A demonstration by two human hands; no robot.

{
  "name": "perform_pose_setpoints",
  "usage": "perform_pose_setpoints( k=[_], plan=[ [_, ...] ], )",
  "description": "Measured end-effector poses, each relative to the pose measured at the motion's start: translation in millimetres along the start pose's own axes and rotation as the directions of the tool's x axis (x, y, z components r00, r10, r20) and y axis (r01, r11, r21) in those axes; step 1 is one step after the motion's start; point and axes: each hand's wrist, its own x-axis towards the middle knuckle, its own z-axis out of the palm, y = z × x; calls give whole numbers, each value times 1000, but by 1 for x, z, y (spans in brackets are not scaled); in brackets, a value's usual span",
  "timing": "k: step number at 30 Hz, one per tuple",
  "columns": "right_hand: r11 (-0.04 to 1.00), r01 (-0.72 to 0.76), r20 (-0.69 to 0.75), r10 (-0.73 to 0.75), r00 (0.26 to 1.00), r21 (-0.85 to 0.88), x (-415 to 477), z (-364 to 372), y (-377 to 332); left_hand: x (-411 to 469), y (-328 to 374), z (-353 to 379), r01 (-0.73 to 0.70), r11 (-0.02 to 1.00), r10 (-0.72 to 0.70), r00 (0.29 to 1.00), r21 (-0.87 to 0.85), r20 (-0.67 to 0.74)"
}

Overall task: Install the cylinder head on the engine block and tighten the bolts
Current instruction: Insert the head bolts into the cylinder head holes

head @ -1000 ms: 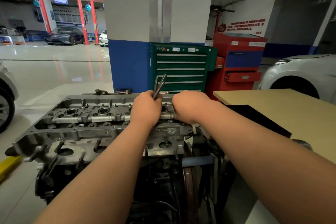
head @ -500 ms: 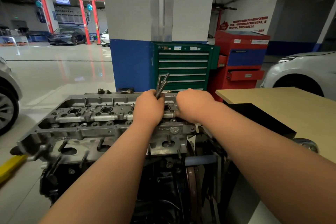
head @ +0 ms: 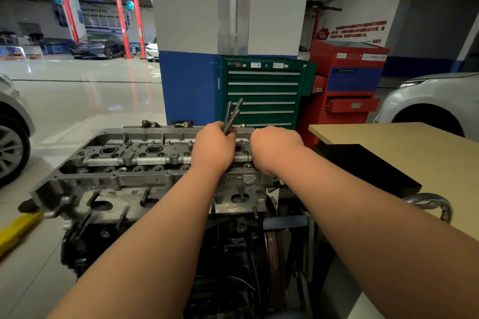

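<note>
Head view: left hand (head: pixel 213 149) fingers clench bolts (head: pixel 233 114) toward 1 o'clock, right hand (head: pixel 276 147) fingers I cannot tell; one slipping could fall inside the cylinder head (head: pixel 124 160).

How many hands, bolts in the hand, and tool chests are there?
Hands: 2, the left hand and the right hand.
Bolts: 3 show, gripped in the left hand.
Tool chests: 2, the green chest and the red chest.
Total: 7.
</note>
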Motion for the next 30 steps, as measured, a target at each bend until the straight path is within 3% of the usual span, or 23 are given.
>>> perform_pose_setpoints(
  k=[5,9,18,20,22,24,25,27,30],
  plan=[
    [997,60,-34,-59,998,48,0,2,12,-1,-1,-1,-9,1000,9,1000,4,-9],
    [995,6,-5,-6,1000,99,-1,3,3,-1,-1,-2,-22,999,22,1000,23,7],
    [992,-108,193,93,977,70,7,-8,-4,0,-3,-6,-60,991,55,997,116,45],
    [997,-56,140,47,989,60,9,-5,0,-1,-4,-7,-76,986,68,996,149,57],
    [983,22,-31,-16,999,180,13,4,15,-4,-3,-7,-110,976,98,993,187,73],
    [899,64,-184,19,983,432,15,21,32,-7,-1,-7,-145,967,129,988,211,86],
    [805,58,-202,78,976,590,16,30,39,-7,0,-10,-155,965,140,987,212,84],
    [518,-14,-115,217,969,855,18,48,44,-2,-4,-29,-150,964,145,989,219,38],
    [164,-121,53,368,928,979,29,67,37,1,-34,-84,-102,952,127,990,289,-68]
  ],
)
